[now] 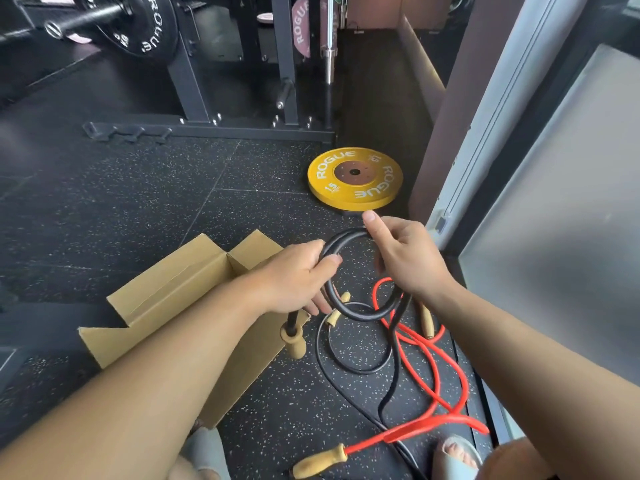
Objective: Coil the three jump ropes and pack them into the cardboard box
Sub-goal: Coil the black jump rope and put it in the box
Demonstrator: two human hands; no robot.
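Observation:
A thick black jump rope (pixel 360 315) forms a loop held up between both hands. My left hand (pixel 294 275) grips the loop's left side, and its wooden handle (pixel 293 341) hangs below. My right hand (pixel 405 254) pinches the loop's top right. An open cardboard box (pixel 173 292) lies on the floor to the left, under my left forearm. A thin black rope (pixel 346 365) with wooden handles lies in a ring on the floor. A red rope (pixel 426 368) sprawls at the right, its wooden handle (pixel 318 460) near my feet.
A yellow weight plate (pixel 355 178) lies flat on the speckled rubber floor beyond the hands. A black rack (pixel 242 98) with a loaded barbell stands at the back. A glass door frame (pixel 485 133) lines the right side. My sandalled feet (pixel 457 455) are at the bottom.

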